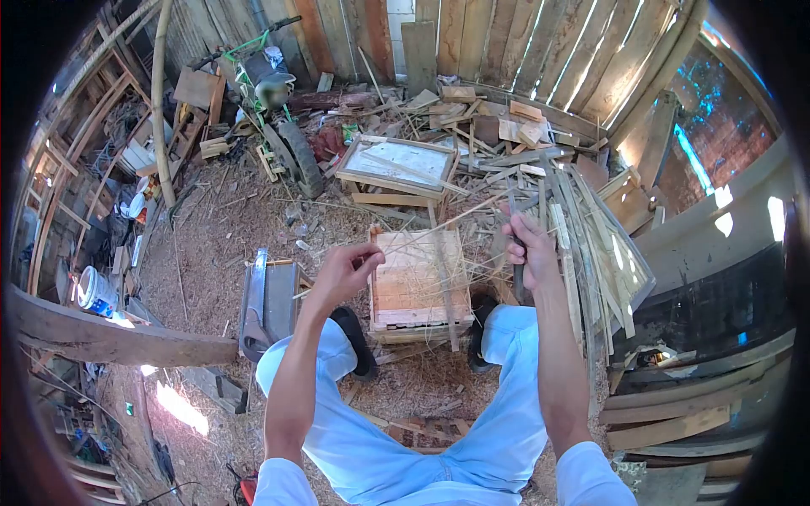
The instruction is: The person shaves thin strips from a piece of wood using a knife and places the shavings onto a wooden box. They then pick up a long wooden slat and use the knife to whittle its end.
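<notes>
My left hand is closed in a pinch on the near end of a thin wooden strip, which slants up to the right. In my right hand is a knife, its dark handle in my fist and its narrow blade pointing away from me. The strip's far part passes close by the blade. Below both hands, between my feet, stands a low wooden box with a pale plank top. Thin shavings and a rough lath lie across that top.
Left of the box, a handsaw rests by a dark case. A framed white panel lies ahead, before a heap of scrap wood. Long slats are stacked at the right. A small motorbike stands at the back left.
</notes>
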Demonstrator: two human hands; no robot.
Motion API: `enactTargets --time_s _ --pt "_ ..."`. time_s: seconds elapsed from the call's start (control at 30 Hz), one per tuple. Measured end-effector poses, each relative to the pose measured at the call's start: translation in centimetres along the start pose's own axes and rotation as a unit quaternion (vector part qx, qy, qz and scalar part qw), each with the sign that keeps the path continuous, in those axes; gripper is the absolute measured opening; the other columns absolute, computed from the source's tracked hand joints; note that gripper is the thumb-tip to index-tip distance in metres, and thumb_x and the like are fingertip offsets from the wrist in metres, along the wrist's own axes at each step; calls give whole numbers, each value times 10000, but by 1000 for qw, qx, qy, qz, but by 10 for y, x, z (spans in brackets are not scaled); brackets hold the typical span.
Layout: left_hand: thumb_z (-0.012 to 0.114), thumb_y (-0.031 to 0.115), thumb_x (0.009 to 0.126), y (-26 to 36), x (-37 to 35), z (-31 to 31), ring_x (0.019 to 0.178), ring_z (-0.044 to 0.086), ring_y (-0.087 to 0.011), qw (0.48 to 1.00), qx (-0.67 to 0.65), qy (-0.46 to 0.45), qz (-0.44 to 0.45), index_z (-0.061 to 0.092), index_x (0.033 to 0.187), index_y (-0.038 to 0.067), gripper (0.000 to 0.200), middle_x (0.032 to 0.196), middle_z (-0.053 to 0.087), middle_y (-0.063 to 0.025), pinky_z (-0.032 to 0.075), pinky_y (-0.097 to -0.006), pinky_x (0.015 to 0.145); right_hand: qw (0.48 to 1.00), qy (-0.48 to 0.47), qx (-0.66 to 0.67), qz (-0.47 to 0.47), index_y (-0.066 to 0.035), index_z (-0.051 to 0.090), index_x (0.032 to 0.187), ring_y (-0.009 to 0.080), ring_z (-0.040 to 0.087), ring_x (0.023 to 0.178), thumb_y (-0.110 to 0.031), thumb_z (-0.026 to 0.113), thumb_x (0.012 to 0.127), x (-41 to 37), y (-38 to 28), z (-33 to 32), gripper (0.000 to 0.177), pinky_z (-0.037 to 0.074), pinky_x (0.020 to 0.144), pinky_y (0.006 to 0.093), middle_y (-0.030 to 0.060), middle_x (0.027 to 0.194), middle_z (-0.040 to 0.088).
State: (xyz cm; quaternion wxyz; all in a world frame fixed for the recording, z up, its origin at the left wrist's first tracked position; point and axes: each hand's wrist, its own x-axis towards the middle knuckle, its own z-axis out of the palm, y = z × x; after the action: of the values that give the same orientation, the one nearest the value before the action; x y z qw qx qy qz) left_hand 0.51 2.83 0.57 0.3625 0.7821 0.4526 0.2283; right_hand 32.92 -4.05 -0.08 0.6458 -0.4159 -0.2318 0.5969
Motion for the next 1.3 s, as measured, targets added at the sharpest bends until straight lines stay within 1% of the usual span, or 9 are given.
enactTargets --time_s 0.13,0.2,0.3,0.4,0.5,0.67,0.8,1.1,1.3 --pt "626 190 868 8 4 8 520 505 -133 998 -13 45 30 665 923 9 194 644 610 -103 402 -297 507 998 -31 32 -43 -57 532 1258 35 409 518 -174 533 951 5 10 10 329 299 407 159 20 807 600" --pt "628 188 863 9 5 8 504 508 -145 997 -11 63 44 663 920 10 190 645 612 -114 400 -305 498 990 63 95 -85 -58 520 1271 35 408 508 -183 532 953 9 9 12 341 307 414 161 19 797 598" --pt "630 183 860 8 8 13 488 508 -167 996 -5 78 49 661 909 7 186 642 610 -124 400 -309 494 992 28 34 -116 -64 519 1275 36 407 504 -179 526 956 7 4 10 339 314 419 163 20 778 596" --pt "649 173 860 8 11 21 495 454 -76 994 -3 93 64 664 896 1 177 578 569 -55 352 -276 459 993 -53 -100 -41 -71 491 1315 44 406 487 -177 532 954 -7 15 30 378 315 416 167 51 773 617" --pt "646 154 861 17 12 32 489 448 -73 992 -19 96 81 666 896 2 158 580 569 -46 346 -270 453 986 -90 -141 25 -64 479 1328 45 406 491 -181 536 955 -12 41 55 395 308 413 171 68 787 635" --pt "635 135 854 28 12 40 479 511 -155 993 -50 75 75 667 920 7 147 629 608 -114 396 -300 476 965 -198 -154 78 -18 540 1249 41 402 492 -179 552 948 -12 70 72 342 296 409 173 54 767 623" --pt "631 127 872 32 10 40 511 450 -52 993 -67 62 75 676 923 7 139 616 595 -34 336 -246 456 972 -171 -107 118 -11 567 1204 33 399 493 -182 568 940 -15 60 68 315 297 414 168 30 743 601" --pt "652 176 869 37 8 37 491 419 -56 995 -61 35 64 676 909 7 176 578 572 -22 330 -251 451 972 -141 -113 148 -16 589 1153 23 389 502 -186 592 925 -18 45 65 284 270 412 157 2 726 569" --pt "643 185 882 29 8 39 505 406 -52 994 -78 26 66 680 909 18 173 590 573 -2 320 -250 455 977 -110 -114 146 -15 552 1239 31 409 501 -183 593 923 -17 49 59 361 295 412 154 9 721 566"
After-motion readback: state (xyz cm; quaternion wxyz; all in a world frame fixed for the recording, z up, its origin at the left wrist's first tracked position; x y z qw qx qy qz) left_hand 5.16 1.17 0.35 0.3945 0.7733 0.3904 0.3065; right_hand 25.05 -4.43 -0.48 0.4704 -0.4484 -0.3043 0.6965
